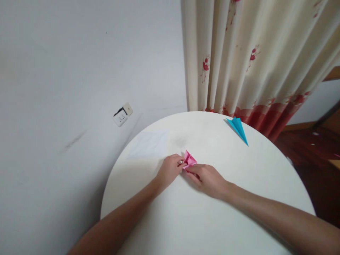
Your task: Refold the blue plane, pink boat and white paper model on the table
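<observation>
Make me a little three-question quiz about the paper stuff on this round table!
1. True or false: both hands touch the small pink folded paper.
2. Which lies near the far table edge? A) blue folded paper plane B) scissors
3. What lies flat beyond the left hand?

Key:
1. True; the right hand pinches it too.
2. A
3. A pale sheet of paper on the round white table.

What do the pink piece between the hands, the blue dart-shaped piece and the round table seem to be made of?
Pink piece: coloured paper, matte, with sharp creases and thin folded flaps, pinched by left hand and right hand. Blue dart-shaped piece: also folded paper, with crisp edges and flat colour. Round table: smooth white top with soft sheen, probably laminate or painted board; cannot tell which.
</observation>
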`<state>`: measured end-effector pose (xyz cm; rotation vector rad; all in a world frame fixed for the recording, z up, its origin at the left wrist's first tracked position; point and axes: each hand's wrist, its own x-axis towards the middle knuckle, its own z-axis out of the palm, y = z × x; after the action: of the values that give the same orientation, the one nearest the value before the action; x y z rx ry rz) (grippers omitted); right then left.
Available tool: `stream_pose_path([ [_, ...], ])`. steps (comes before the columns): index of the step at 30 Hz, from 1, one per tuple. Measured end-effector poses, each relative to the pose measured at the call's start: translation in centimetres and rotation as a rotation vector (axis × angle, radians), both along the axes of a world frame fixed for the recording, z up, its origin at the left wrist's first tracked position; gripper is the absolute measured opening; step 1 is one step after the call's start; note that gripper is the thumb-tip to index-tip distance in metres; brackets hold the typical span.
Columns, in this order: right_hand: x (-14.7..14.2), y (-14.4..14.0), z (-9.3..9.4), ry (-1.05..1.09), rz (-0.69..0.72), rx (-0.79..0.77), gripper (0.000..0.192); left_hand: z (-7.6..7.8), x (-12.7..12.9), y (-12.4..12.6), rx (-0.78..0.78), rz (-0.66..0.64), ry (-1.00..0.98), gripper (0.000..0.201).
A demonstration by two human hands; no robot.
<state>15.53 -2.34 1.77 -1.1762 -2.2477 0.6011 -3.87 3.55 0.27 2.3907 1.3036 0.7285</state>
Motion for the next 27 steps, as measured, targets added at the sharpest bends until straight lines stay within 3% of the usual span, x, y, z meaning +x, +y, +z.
stream_pose_path([
  [3, 0.6, 1.2, -0.2, 0.047, -0.051, -0.072, 0.035, -0.4, -0.1, 0.3, -0.029, -0.039, 0.022, 0.012],
  [10, 1.4, 3.2, -2.0, 0.11, -0.128, -0.135, 0.022, -0.8, 0.8, 0.4, -0.015, -0.052, -0.043, 0.017],
  [17, 1.3, 2.9, -2.2, 0.012, -0.034, -0.154, 0.015, -0.7, 0.9, 0.2, -0.142, -0.012, -0.413, 0.01],
  [22, 1.3, 2.5, -1.3, 0.004, -0.078, 0.012, 0.021, -1.4, 0.8, 0.7, -0.279, 0.126, -0.752, 0.015],
  [27, 1.6, 2.1, -0.8, 0.189, -0.157, 0.152, 0.022, -1.6, 1.2, 1.0, -0.356, 0.261, -1.132, 0.023],
])
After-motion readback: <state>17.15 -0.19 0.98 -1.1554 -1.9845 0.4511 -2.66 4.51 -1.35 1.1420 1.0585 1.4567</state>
